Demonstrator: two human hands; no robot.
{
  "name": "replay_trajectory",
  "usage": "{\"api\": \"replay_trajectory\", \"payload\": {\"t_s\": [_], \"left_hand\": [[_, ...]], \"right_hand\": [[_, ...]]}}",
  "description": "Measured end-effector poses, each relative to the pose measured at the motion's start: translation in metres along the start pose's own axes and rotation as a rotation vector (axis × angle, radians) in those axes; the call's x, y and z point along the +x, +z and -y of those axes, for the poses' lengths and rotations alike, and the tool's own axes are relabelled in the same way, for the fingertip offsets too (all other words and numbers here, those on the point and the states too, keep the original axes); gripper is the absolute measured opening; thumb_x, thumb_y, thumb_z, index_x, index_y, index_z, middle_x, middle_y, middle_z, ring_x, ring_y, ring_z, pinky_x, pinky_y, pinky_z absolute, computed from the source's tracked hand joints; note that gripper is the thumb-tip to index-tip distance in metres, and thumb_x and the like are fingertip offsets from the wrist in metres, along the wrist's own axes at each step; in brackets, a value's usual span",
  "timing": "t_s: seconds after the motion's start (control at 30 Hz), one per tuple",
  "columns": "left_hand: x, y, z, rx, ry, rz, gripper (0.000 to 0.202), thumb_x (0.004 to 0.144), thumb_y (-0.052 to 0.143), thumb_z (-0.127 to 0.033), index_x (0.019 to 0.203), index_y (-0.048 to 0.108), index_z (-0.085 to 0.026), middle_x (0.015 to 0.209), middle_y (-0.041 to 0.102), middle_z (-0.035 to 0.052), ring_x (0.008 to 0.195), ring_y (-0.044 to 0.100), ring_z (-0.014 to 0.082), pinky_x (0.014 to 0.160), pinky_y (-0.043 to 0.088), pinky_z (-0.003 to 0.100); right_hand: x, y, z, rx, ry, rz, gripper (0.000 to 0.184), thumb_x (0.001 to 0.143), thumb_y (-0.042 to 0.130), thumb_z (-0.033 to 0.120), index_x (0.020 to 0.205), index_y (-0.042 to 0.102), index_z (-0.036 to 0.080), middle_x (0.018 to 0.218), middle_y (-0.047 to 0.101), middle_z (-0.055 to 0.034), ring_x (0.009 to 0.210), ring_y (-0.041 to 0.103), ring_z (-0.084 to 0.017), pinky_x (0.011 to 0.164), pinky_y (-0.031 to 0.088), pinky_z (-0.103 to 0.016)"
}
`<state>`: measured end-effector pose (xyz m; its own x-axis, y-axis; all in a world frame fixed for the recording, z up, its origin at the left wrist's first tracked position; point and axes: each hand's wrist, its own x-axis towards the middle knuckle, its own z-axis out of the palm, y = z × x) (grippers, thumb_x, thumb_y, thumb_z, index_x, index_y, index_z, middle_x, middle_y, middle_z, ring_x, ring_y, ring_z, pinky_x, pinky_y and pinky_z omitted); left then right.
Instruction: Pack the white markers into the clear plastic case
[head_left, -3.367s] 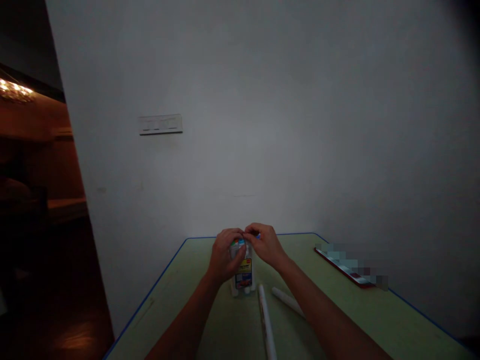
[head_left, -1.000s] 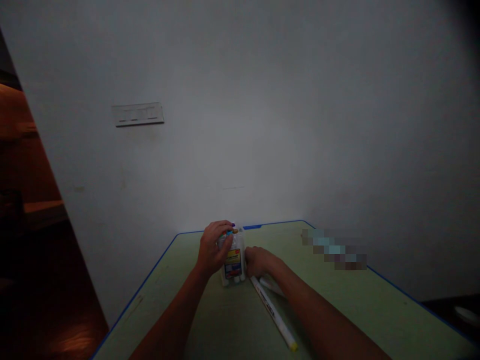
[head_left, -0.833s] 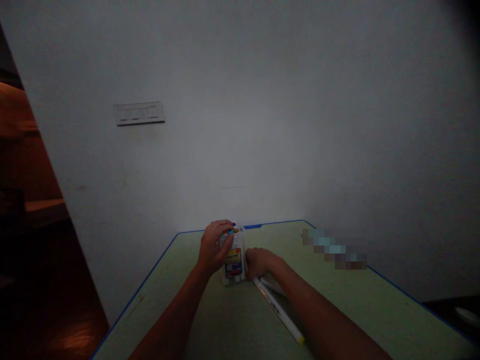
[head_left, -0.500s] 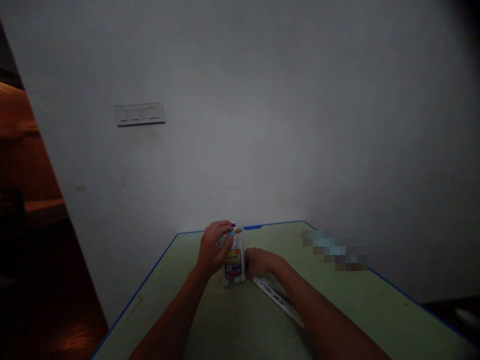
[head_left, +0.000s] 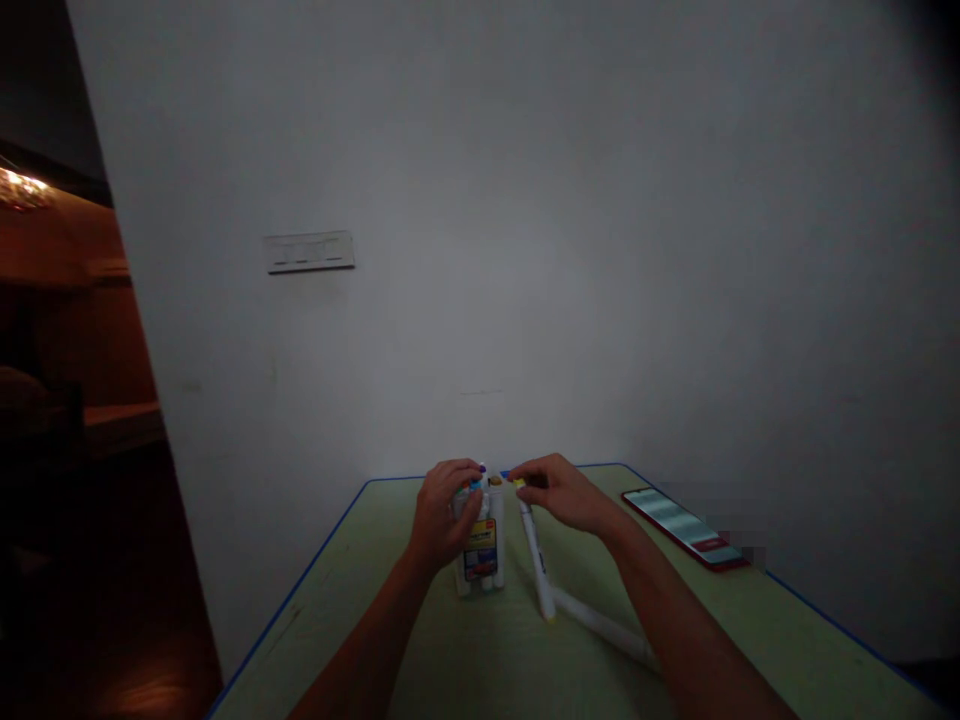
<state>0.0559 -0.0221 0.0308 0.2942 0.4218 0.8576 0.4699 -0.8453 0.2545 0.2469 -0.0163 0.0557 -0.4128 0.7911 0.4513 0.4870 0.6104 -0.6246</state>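
The person's left hand (head_left: 442,515) is curled around the upper part of an upright marker pack (head_left: 480,540), with the fingers closed over its near side and the fingertips reaching the top. The pack is a squarish block of white cylindrical markers standing side by side, their small caps showing purple, blue and brownish colours at the top. A glossy yellow, red and blue label card sits on its front, and the surface looks like smooth, clear plastic, though the dim light leaves the wrapping hard to judge. The right hand (head_left: 559,490) is partly open, its thumb and forefinger pinched on the yellow-capped upper end of a slim white marker (head_left: 531,545). That marker leans with its lower end down on the tabletop, just to the right of the pack and not quite touching it. A second white marker (head_left: 600,625) lies flat on the table, its smooth round barrel running low and to the right from near the first marker's foot. The matte green tabletop (head_left: 352,630) has a blue edge strip. Well to the right lies a smartphone (head_left: 682,527) in a red case, its flat glass face up. Behind the table rises a plain, matte white wall bearing a shallow rectangular wall plate (head_left: 309,252).
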Motion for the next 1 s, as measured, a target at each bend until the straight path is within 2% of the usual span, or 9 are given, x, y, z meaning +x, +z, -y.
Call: {"api": "replay_trajectory", "payload": {"t_s": [0.13,0.27,0.37,0.47,0.63,0.83,1.0], "left_hand": [[0.0,0.0,0.0,-0.002,0.012,-0.006,0.017,0.078,0.045,-0.022,0.091,0.055,-0.019,0.098,0.057,0.0092,0.095,0.051,0.0208,0.084,0.038,0.039],[-0.002,0.0,0.002,-0.011,0.014,-0.017,0.017,0.077,0.046,-0.02,0.093,0.054,-0.018,0.098,0.058,0.0091,0.095,0.051,0.0205,0.084,0.039,0.038],[-0.002,0.0,0.002,-0.013,0.011,-0.025,0.018,0.077,0.046,-0.021,0.094,0.053,-0.019,0.098,0.058,0.009,0.093,0.052,0.0204,0.083,0.039,0.038],[-0.002,0.0,0.002,-0.004,0.003,-0.029,0.019,0.077,0.046,-0.022,0.095,0.052,-0.018,0.097,0.057,0.0089,0.091,0.052,0.0203,0.082,0.04,0.037],[-0.002,-0.002,0.001,0.0,-0.003,-0.035,0.021,0.077,0.046,-0.022,0.096,0.051,-0.018,0.097,0.057,0.0096,0.09,0.052,0.0205,0.082,0.04,0.038],[-0.002,-0.002,-0.001,-0.009,0.001,-0.029,0.02,0.076,0.046,-0.022,0.095,0.05,-0.018,0.096,0.056,0.0091,0.091,0.051,0.0203,0.082,0.04,0.037],[-0.002,-0.001,-0.001,-0.001,-0.032,-0.052,0.02,0.075,0.047,-0.023,0.094,0.05,-0.017,0.092,0.056,0.009,0.085,0.051,0.02,0.078,0.041,0.036]], "right_hand": [[-0.007,-0.019,0.023,0.031,-0.085,-0.329,0.024,0.069,0.051,0.022,0.088,0.061,0.012,0.063,0.055,-0.001,0.057,0.048,-0.012,0.054,0.04,-0.023],[-0.011,-0.036,0.053,0.017,-0.283,-0.719,0.02,0.072,0.05,0.024,0.086,0.059,0.014,0.072,0.057,-0.0033,0.064,0.053,-0.014,0.06,0.044,-0.027],[-0.007,-0.04,0.071,0.014,-0.356,-0.856,0.018,0.074,0.051,0.024,0.087,0.058,0.014,0.074,0.057,-0.0033,0.064,0.054,-0.013,0.06,0.045,-0.027],[0.004,-0.037,0.075,0.001,-0.372,-0.837,0.018,0.074,0.05,0.023,0.087,0.058,0.013,0.074,0.058,-0.0035,0.063,0.054,-0.013,0.059,0.044,-0.026],[0.027,-0.026,0.06,-0.02,-0.307,-0.678,0.02,0.072,0.05,0.022,0.087,0.059,0.012,0.072,0.059,-0.0043,0.06,0.053,-0.013,0.059,0.043,-0.025],[0.042,0.003,0.042,-0.058,-0.177,-0.476,0.021,0.068,0.051,0.014,0.089,0.056,0.014,0.074,0.06,-0.0025,0.064,0.054,-0.013,0.063,0.042,-0.024],[0.039,0.026,0.037,-0.183,-0.054,-0.338,0.01,0.067,0.054,0.014,0.077,0.055,0.017,0.064,0.057,0.0009,0.059,0.051,-0.012,0.056,0.038,-0.021]]}}
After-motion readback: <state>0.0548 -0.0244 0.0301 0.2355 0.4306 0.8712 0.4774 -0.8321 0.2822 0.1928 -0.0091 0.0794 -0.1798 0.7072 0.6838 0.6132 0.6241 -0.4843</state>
